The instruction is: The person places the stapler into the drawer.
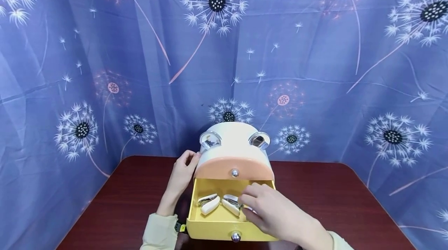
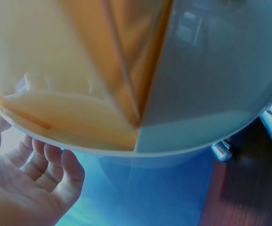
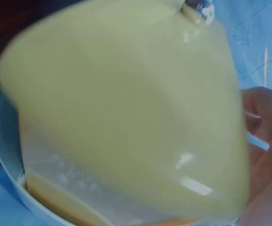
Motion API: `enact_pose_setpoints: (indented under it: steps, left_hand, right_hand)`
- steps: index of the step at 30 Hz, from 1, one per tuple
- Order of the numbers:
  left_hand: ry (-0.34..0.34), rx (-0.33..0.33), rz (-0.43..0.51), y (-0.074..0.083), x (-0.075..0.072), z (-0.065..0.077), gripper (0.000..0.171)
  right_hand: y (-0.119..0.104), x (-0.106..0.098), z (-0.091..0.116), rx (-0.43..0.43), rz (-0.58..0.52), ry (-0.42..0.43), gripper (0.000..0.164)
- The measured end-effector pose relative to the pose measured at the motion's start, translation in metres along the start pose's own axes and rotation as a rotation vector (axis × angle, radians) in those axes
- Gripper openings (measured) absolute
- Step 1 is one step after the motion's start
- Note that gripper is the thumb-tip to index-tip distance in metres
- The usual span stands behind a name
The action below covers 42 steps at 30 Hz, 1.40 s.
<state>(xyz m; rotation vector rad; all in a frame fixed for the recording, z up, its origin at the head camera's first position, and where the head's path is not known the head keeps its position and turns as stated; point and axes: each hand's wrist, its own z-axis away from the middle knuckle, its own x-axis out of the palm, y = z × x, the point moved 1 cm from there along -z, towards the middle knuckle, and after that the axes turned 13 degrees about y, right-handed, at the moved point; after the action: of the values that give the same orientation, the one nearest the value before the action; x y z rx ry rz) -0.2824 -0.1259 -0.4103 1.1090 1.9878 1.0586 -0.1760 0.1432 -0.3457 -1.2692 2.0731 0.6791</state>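
Observation:
A white, rounded drawer cabinet (image 1: pixel 233 141) stands on the table, its yellow lower drawer (image 1: pixel 214 227) pulled out. Inside lie two small white staplers with metal parts, a left stapler (image 1: pixel 210 205) and a right stapler (image 1: pixel 231 205). Over the drawer's right side, my right hand (image 1: pixel 274 211) has curled fingers around a small white piece (image 3: pixel 258 141), mostly hidden, which looks like another stapler. My left hand (image 1: pixel 182 174) touches the cabinet's left side; in the left wrist view, its curled fingers (image 2: pixel 71 172) are at the white rim.
The peach upper drawer (image 1: pixel 217 167) is closed and has a silver knob (image 1: pixel 235 172). Two silver, eye-like rings (image 1: pixel 259 140) stick out of the cabinet top. Behind the dark red table (image 1: pixel 315 187) hangs a blue dandelion-print cloth (image 1: pixel 280 59).

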Motion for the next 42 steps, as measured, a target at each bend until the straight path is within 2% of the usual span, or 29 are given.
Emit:
enact_pose_setpoints:
  steps: [2,6,9,17,21,22,25,26,29,33,35,42]
  left_hand:
    - [0.007,-0.007,-0.008,0.0,0.0,0.0,0.02]
    - [0.018,-0.006,-0.015,0.001,0.0,0.0,0.018]
    - [0.014,0.0,-0.007,0.001,-0.001,0.001,0.021]
    - [0.01,0.015,0.019,0.0,-0.002,0.001,0.024]
    - [0.011,0.003,0.018,0.001,-0.003,0.002,0.022]
    - [0.01,-0.004,0.015,0.003,-0.004,0.002,0.021]
    - [0.0,-0.014,0.004,0.022,-0.008,0.007,0.019]
    - [-0.004,-0.013,-0.002,0.029,-0.009,0.009,0.018]
    - [-0.004,0.001,-0.006,0.025,-0.009,0.009,0.021]
    - [0.013,0.008,-0.003,0.001,-0.003,0.004,0.023]
    - [0.017,-0.002,-0.007,0.006,-0.004,0.004,0.02]
    - [-0.023,0.003,0.019,0.04,-0.009,0.011,0.017]
  right_hand:
    - [-0.005,0.001,0.002,0.002,-0.006,0.04,0.016]
    - [-0.014,0.003,0.007,0.02,-0.02,0.084,0.006]
    - [-0.02,0.006,0.011,-0.019,-0.008,0.125,0.003]
    - [-0.033,0.02,0.018,-0.274,0.125,0.281,0.017]
    - [-0.038,0.03,0.022,-0.395,0.148,0.313,0.02]
    - [-0.038,0.033,0.024,-0.428,0.161,0.312,0.021]
    - [-0.039,0.042,0.03,-0.484,0.193,0.31,0.025]
    - [-0.039,0.045,0.032,-0.488,0.2,0.302,0.027]
    - [-0.043,0.051,0.038,-0.432,0.193,0.286,0.029]
    - [-0.051,0.055,0.042,-0.304,0.129,0.251,0.03]
    - [-0.051,0.057,0.043,-0.267,0.112,0.238,0.03]
    - [-0.045,0.058,0.047,-0.229,0.15,0.251,0.035]
